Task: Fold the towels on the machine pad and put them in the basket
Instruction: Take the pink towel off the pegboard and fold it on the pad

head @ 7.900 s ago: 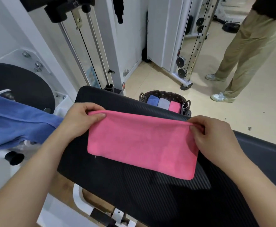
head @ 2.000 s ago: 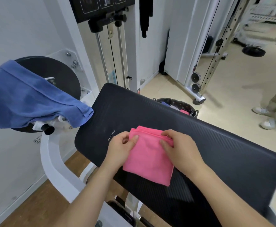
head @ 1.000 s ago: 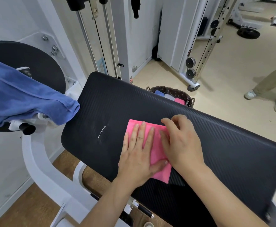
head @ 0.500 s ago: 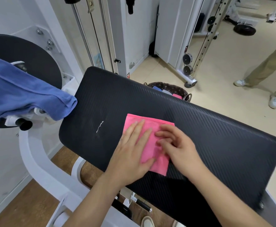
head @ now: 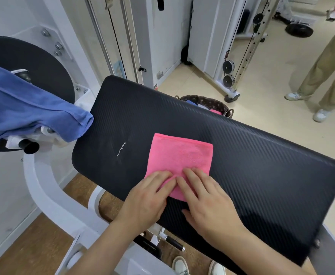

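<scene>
on the far left one blue towel hangs loose, not folded, over one round black disc on the white machine frame. one corner of it hangs just beside the left end of the black machine pad. the pad is one long slab. it has one small white scratch near its left part.

one pink towel lies flat on the pad, just right of the scratch. it is folded into a small square. two hands rest on its near edge, side by side and almost touching. the left hand lies flat with its fingers straight and close together, tips on the pink cloth. the right hand lies flat too, with its fingers straight and close together on the cloth. its thumb lies on the bare pad. neither hand pinches anything.

behind the pad, on the floor, one dark basket peeks out. three folded towels sit in it in a row: one blue, one grey, one pink. only their tops show.

further right two round pulleys sit one above the other on a cable machine. at the far right another person stands in tan trousers and two white shoes.
</scene>
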The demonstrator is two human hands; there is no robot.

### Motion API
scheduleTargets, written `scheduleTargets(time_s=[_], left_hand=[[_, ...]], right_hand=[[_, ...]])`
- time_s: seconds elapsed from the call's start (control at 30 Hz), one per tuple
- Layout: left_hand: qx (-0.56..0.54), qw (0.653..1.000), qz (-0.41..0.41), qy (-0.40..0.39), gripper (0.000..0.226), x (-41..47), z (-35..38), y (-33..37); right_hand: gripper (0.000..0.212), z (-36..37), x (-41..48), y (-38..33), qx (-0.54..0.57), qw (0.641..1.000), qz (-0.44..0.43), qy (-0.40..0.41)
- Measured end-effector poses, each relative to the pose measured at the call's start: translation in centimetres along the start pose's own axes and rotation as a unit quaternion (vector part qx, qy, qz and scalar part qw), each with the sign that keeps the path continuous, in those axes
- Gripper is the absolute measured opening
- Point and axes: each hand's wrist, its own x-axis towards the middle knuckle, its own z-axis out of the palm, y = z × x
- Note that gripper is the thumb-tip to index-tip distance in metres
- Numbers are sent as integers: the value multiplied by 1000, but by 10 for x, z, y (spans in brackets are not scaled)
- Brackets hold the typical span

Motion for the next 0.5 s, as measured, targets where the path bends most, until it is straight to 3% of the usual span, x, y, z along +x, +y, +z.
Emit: scheduleTargets(time_s=[0.2,0.4,0.5], left_hand=[[11,999,-45,27,49,7,-1,9],[64,994,-86,6,48,6,-4,19],[48,995,-89,-12,42,-4,-10,35]], right_hand=[[45,12,1,14,-11,996,-41,74],[40,-6,8,27,-20,994,-99,41],[20,-29,2,28,-5,995,-96,-38]])
